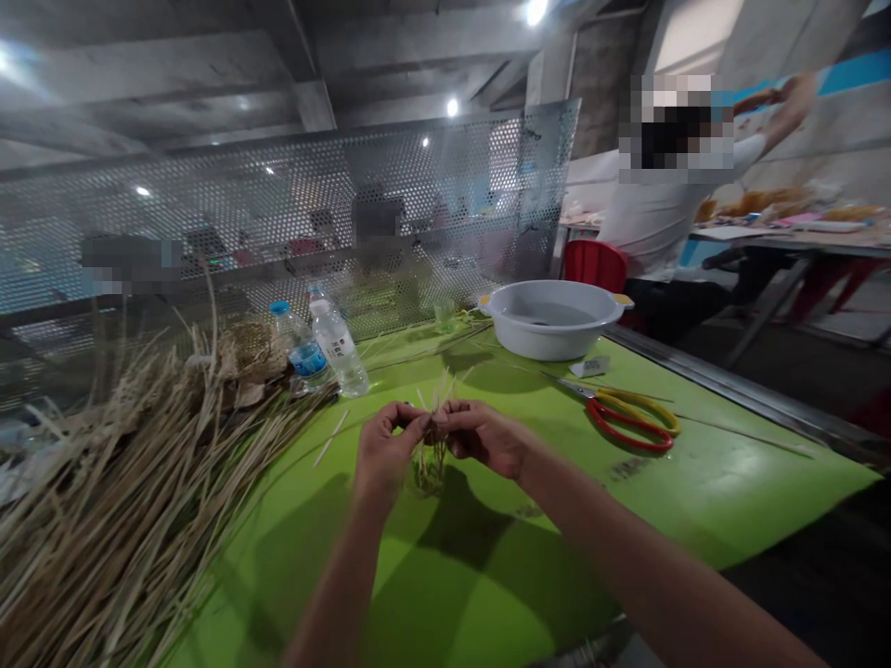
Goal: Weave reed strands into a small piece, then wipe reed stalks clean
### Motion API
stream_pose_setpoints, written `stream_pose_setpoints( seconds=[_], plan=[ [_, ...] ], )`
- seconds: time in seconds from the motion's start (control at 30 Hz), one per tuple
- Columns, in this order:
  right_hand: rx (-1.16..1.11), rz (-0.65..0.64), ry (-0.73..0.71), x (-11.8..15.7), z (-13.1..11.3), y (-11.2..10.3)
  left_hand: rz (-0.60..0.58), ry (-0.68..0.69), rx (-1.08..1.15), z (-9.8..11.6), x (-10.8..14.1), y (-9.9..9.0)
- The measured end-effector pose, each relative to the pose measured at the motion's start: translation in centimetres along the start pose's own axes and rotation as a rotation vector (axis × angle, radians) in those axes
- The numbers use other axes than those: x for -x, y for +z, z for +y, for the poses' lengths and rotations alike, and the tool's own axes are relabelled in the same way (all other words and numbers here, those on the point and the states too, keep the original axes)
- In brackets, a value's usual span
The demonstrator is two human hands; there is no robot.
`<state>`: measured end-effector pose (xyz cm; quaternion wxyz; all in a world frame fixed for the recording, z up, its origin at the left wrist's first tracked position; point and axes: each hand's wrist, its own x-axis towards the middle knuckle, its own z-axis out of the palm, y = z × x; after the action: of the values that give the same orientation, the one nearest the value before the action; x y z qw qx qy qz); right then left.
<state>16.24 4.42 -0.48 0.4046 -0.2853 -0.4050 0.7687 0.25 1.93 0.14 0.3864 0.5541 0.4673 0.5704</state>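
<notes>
A small open weave of pale plant strips (430, 464) stands over the green table (557, 557), its loose ends pointing up. My left hand (392, 447) pinches its top from the left, thumb and forefinger closed on the strips. From the right, my right hand (480, 431) pinches the same top edge, its fingertips almost touching those of my left hand. The exact strip between the fingertips is too small to tell.
Long dry strips (125, 520) are heaped at the left. Behind stand two bottles (339, 348) and a white basin (553, 320). Red-and-yellow scissors (630, 419) lie right, near a folded card (590, 366). A perforated screen (278, 213) and a seated person (654, 204) are beyond.
</notes>
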Motion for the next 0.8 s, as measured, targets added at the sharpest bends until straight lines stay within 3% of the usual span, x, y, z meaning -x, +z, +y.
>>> stream_pose_setpoints(
  seconds=[0.3,0.8],
  plan=[
    [0.050,-0.046,-0.004,0.4,-0.5,0.0,-0.144,-0.146,0.089,1.3,0.0,-0.7],
    [0.110,-0.038,-0.037,0.4,-0.7,-0.4,-0.105,-0.135,0.071,0.9,0.1,-0.2]
  ],
)
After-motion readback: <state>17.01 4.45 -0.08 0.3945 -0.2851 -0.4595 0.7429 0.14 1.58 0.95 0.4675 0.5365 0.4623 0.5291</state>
